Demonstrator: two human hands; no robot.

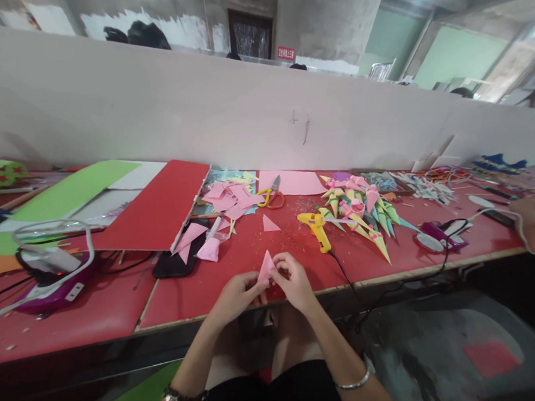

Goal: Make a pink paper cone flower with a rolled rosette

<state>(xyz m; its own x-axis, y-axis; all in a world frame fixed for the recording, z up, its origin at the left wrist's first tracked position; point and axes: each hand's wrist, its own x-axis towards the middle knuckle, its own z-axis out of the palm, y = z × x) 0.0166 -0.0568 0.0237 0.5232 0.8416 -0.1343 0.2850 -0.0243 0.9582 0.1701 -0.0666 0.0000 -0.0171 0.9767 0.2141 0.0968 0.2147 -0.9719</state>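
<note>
Between my two hands, over the front edge of the red table, I hold a small pink paper triangle (266, 267) with its point upward. My left hand (240, 294) pinches its lower left side. The fingers of my right hand (293, 277) are closed on its right side. Just beyond lies a loose pink triangle (271, 223) flat on the table. To the right rests a yellow glue gun (316, 231), its nozzle hidden from clear view. Scissors (272, 194) with yellow and orange-red handles lie farther back.
Colourful paper cones (360, 204) are heaped right of the glue gun. Pink paper pieces (234, 196) fill a tray at back left. A black phone (174, 264) lies partly under paper. A purple power strip (57, 289) sits left; another person's hand (530, 213) is at far right.
</note>
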